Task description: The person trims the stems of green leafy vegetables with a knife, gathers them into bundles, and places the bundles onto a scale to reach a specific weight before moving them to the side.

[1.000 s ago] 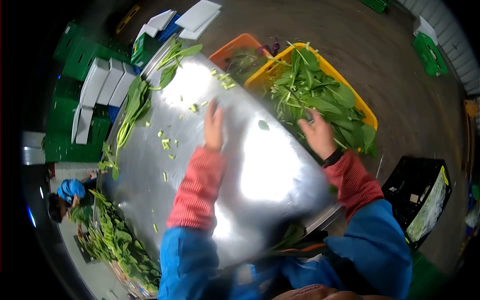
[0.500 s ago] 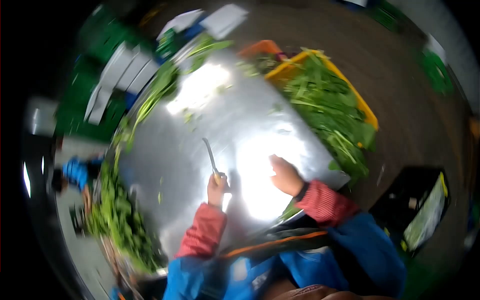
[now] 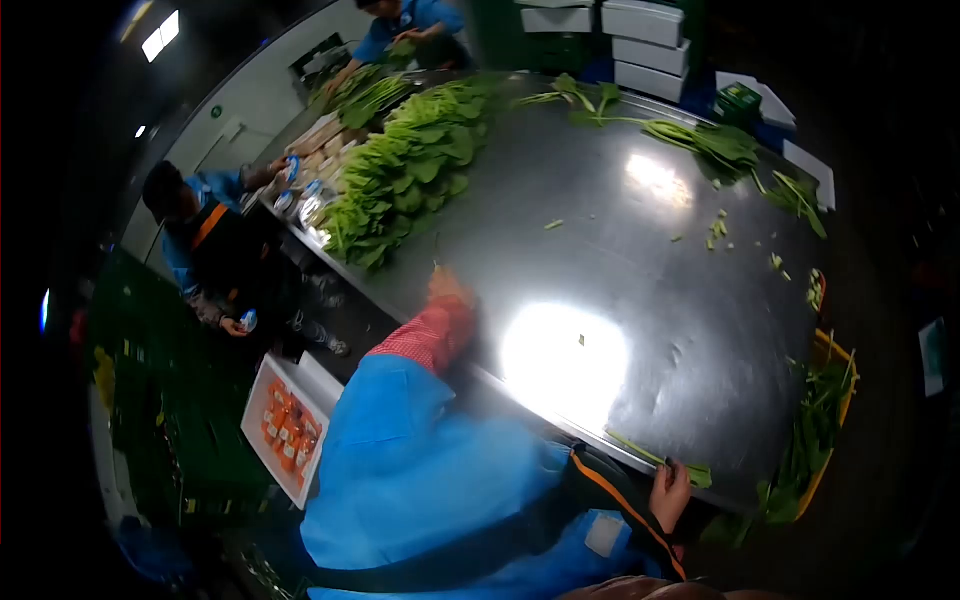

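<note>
My left hand (image 3: 450, 287) is closed at the left side of the metal table (image 3: 590, 270), beside the pile of leafy greens (image 3: 410, 165). From its fingers sticks out the thin blade of a knife (image 3: 436, 258), blurred; the handle is hidden in the hand. My right hand (image 3: 670, 497) is at the table's near edge, fingers closed around a single leafy green stalk (image 3: 636, 448). The stalk lies along the edge, its leaf end to the right of the fingers.
Greens fill a yellow crate (image 3: 848, 388) off the table's right side. More stalks (image 3: 700, 138) and cut scraps lie along the far side. Two people in blue stand at left and far left. A white foam box (image 3: 262, 455) holds orange packages. White boxes (image 3: 648, 55) are stacked behind.
The view has swung left. My left hand has moved with the knife toward the pile of greens. My right hand, open and free before, is now on a stalk at the near edge.
</note>
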The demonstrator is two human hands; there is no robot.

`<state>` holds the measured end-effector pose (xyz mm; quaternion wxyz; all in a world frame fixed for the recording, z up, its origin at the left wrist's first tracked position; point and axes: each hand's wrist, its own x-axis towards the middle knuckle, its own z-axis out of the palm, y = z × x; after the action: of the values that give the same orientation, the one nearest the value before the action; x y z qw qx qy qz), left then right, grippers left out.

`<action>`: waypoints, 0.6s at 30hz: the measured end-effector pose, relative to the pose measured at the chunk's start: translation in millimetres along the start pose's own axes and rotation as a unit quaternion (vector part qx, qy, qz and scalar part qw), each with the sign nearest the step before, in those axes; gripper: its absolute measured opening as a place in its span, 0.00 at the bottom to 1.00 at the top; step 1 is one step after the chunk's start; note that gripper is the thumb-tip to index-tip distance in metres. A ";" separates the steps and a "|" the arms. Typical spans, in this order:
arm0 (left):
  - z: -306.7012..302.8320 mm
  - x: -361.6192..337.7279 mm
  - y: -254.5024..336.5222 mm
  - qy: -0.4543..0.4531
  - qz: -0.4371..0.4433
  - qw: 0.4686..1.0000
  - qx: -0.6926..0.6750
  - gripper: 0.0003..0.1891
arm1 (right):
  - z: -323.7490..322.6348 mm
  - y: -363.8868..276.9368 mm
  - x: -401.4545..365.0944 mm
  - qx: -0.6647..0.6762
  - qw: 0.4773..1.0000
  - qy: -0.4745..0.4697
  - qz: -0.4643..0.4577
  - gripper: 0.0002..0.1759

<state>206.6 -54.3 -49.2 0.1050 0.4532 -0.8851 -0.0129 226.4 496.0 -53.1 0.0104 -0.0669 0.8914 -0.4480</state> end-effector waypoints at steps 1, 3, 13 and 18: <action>11.0 -3.1 2.6 0.031 0.059 0.998 -0.005 0.32 | 1.7 -4.1 -2.8 -0.033 0.999 -0.003 -0.009 0.11; 36.3 -12.4 19.3 0.082 0.140 0.984 -0.070 0.32 | 5.7 -8.8 -10.8 -0.066 0.997 0.011 -0.024 0.11; -13.8 -174.0 192.7 -0.357 0.485 0.695 -0.393 0.16 | 8.2 -35.9 -75.2 -0.143 0.983 -0.020 0.112 0.15; -26.3 -246.6 220.8 -0.414 0.606 0.563 -0.380 0.14 | 8.5 -18.7 -122.6 -0.212 0.965 0.010 0.156 0.17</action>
<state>175.1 276.1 -40.4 -0.1274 -0.3263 -0.8116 -0.4675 350.7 493.9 -48.3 0.0572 0.0766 0.9654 -0.2427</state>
